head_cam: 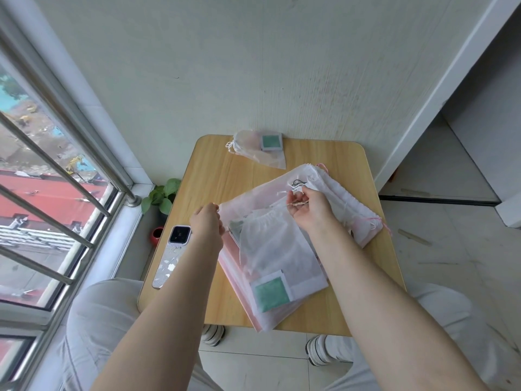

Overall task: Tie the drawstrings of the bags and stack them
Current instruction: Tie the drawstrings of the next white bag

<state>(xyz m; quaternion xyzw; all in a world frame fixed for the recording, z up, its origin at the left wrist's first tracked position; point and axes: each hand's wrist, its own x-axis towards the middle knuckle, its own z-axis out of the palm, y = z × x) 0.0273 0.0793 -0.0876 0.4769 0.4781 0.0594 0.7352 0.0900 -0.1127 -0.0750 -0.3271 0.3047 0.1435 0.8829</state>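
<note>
Bag (277, 246), white mesh, lies on the bag pile (352, 204) mid-table (214, 170), mouth between both hands. Right hand (308, 208) at its 1 o'clock pinches the drawstring (277, 205); left hand (207, 220) at 10 o'clock pinches the other end. Tied bag (253, 146) at 12; phone (172, 256) at 9.

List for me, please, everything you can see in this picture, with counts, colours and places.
table: one, light wood, centre
tied bag: one, sheer white with a green card, far edge
top bag: one, white with a green card, on the pile
bag pile: count unclear, white and pink, mid table
phone: one, patterned case, left edge
plant: one, green, by the window
left hand: pinching a drawstring
right hand: pinching a drawstring
</note>
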